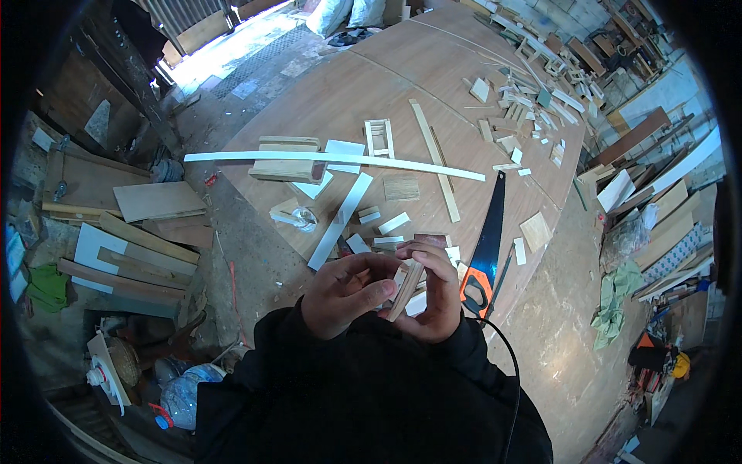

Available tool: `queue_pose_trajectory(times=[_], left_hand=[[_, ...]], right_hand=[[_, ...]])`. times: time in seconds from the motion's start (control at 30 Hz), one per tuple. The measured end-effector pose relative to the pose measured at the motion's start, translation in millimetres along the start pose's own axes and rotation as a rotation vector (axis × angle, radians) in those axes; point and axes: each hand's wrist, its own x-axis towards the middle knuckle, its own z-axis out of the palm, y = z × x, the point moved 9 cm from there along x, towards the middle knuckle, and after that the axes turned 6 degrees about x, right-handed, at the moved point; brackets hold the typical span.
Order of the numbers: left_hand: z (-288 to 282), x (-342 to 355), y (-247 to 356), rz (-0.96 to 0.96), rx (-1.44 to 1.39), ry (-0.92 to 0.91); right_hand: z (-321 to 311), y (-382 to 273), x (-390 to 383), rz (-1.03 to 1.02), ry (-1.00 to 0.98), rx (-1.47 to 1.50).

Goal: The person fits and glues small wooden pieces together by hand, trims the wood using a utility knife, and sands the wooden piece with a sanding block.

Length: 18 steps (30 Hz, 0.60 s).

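Observation:
Close to my body, above the table's near edge, both hands hold a small piece made of wooden strips (407, 288). My left hand (345, 292) grips it from the left, thumb pressed toward its side. Around the right side curl the fingers of my right hand (437, 298). Part of the piece is hidden by the fingers. Just right of my right hand lies a handsaw (488, 240) with a dark blade and an orange and black handle. Small white and bare wood blocks (394, 223) lie beyond my hands.
A long white strip (332, 158) crosses the wooden table (309, 100) over a grooved wood block (284, 145). Farther off stands a small wooden frame (379, 138). Offcuts (525, 108) are heaped at the far right. Boards (139, 263) and a plastic bottle (185, 394) are at the left.

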Motion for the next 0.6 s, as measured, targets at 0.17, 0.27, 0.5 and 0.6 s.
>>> queue_pose_trajectory(times=[0.17,0.27,0.5,0.6], left_hand=[[1.3,1.8,-0.3,-0.019,0.005,-0.02],[2.1,2.1,1.1,-0.025,0.012,-0.029],[2.5,0.3,8.3,-0.03,0.093,0.031],[-0.6,-0.7,0.8,0.008,0.057,0.039]], right_hand=[[-0.9,2.3,-0.2,0.013,0.017,0.022],[-0.8,4.7,-0.6,0.021,0.016,0.018],[1.3,7.9,-0.4,0.022,0.012,0.045],[3.3,7.8,0.5,0.028,0.001,0.052]])
